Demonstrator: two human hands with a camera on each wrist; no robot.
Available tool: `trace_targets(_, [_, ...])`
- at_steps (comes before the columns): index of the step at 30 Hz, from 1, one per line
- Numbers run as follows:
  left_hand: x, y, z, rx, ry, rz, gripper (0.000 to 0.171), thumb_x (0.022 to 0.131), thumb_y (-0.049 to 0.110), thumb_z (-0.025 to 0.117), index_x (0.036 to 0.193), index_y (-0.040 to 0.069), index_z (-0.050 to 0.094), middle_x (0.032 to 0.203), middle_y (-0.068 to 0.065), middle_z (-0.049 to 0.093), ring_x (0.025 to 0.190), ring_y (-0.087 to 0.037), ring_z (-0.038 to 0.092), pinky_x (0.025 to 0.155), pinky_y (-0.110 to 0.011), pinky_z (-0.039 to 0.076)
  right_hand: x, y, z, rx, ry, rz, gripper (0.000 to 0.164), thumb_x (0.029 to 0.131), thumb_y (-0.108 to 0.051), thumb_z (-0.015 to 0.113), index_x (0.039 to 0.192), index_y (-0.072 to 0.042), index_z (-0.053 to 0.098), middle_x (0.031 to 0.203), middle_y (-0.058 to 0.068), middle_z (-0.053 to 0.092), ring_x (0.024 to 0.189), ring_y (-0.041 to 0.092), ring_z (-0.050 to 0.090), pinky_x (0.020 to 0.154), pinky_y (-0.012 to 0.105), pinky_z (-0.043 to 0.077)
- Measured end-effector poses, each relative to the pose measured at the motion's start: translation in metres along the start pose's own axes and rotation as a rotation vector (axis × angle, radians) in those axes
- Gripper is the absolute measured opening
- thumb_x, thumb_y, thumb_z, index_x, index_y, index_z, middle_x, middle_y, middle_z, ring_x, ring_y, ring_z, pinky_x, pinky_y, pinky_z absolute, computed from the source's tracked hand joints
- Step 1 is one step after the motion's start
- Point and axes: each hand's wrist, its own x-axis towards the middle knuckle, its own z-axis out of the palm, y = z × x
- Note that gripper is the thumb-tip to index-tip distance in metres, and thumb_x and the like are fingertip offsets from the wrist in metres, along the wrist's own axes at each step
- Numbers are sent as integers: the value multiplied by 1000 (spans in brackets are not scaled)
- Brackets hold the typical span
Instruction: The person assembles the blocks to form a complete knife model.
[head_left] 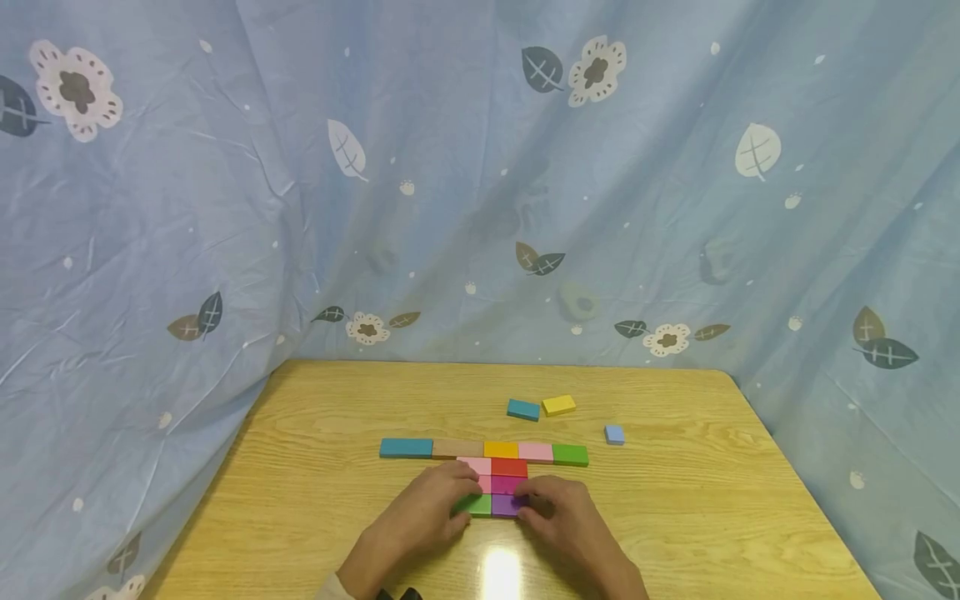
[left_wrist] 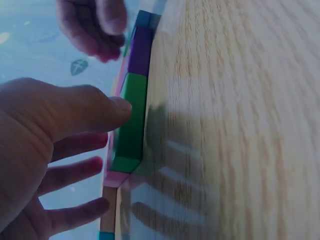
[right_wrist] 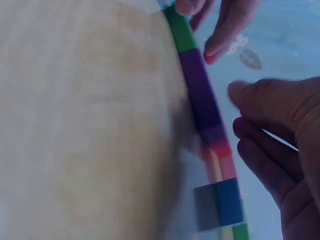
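Flat coloured blocks lie side by side on the wooden table: a green block (head_left: 478,507) and a purple block (head_left: 505,506) in front, then a pink block and a magenta block (head_left: 509,485), then another pink block and a red block (head_left: 509,467). My left hand (head_left: 427,508) is at their left side, the thumb touching the green block's front face in the left wrist view, the other fingers spread and fairly straight. At the right side, my right hand (head_left: 566,517) is beside the purple block with fingers loosely bent; the right wrist view shows nothing held.
Behind runs a row of a blue block (head_left: 406,448), a wood-coloured block (head_left: 457,448), a yellow-orange block (head_left: 501,450), a pink block (head_left: 536,452) and a green block (head_left: 570,455). Farther back lie loose blue (head_left: 523,409), yellow (head_left: 558,405) and light blue (head_left: 614,435) blocks, before a patterned curtain (head_left: 480,183).
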Motion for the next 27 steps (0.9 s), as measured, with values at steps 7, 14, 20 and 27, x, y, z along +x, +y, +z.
trace_targets(7, [5,4,1,31,6,-5,26,95,20,85,121,19,82,136,2,75,135,-22,65,116,-47,53,16,6,-28,-18,133,13,29,89,-10,92,115,-19,85,112,-3,85,100,23,81,89,43,67])
trace_targets(14, [15,14,7,59,-47,-25,36,98,26,81,134,22,78,150,3,69,146,-25,58,121,-51,49,33,22,-73,8,246,28,29,91,-9,90,117,-20,84,115,0,84,103,21,81,92,33,66])
trace_targets(20, [21,23,9,50,-95,-61,37,97,28,82,134,24,78,153,3,67,148,-26,56,120,-59,49,48,43,-102,120,272,78,23,98,-11,84,120,-16,83,122,9,82,110,12,78,98,16,59])
trace_targets(27, [24,29,16,140,-103,-83,37,98,35,81,134,29,77,152,4,67,146,-25,58,117,-57,51,65,70,-116,210,203,129,29,102,-14,80,129,-5,79,128,18,79,114,3,75,96,14,58])
